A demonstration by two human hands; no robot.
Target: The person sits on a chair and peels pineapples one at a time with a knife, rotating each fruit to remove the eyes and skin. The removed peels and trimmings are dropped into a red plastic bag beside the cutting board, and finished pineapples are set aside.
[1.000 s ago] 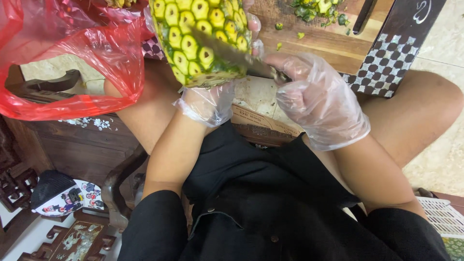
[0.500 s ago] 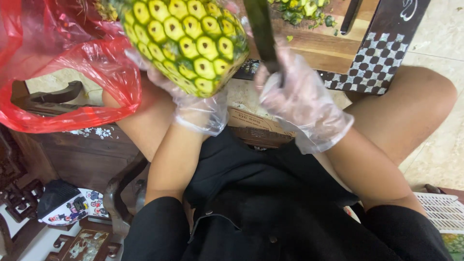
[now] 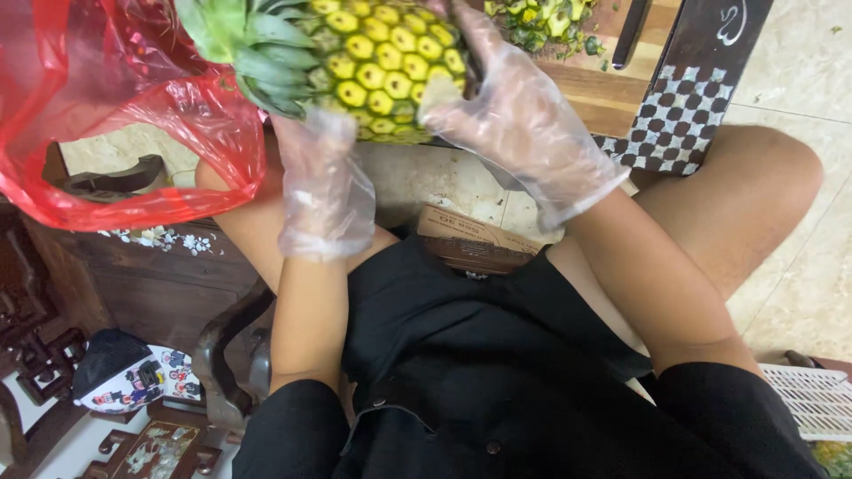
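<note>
A ripe pineapple [image 3: 382, 66] with yellow eyes and a green crown [image 3: 248, 44] is held up at the top of the view, crown pointing left. My left hand [image 3: 324, 177], in a clear plastic glove, grips it from below near the crown. My right hand [image 3: 519, 120], also gloved, lies against the fruit's right side. Only a dark sliver of the knife [image 3: 469, 66] shows between that hand and the pineapple. I am seated, with my black clothes and bare knees below.
A red plastic bag [image 3: 106, 115] hangs at the upper left over dark carved wood furniture [image 3: 151, 275]. Pineapple scraps [image 3: 541, 22] lie on a wooden board [image 3: 603, 89] ahead, beside a black-and-white chequered panel [image 3: 683, 115]. A cardboard piece [image 3: 470, 235] sits by my lap and a white basket [image 3: 812, 399] at the lower right.
The pineapple has been turned so its crown now points left. The knife blade, upright half a second ago, is now mostly hidden behind my right hand.
</note>
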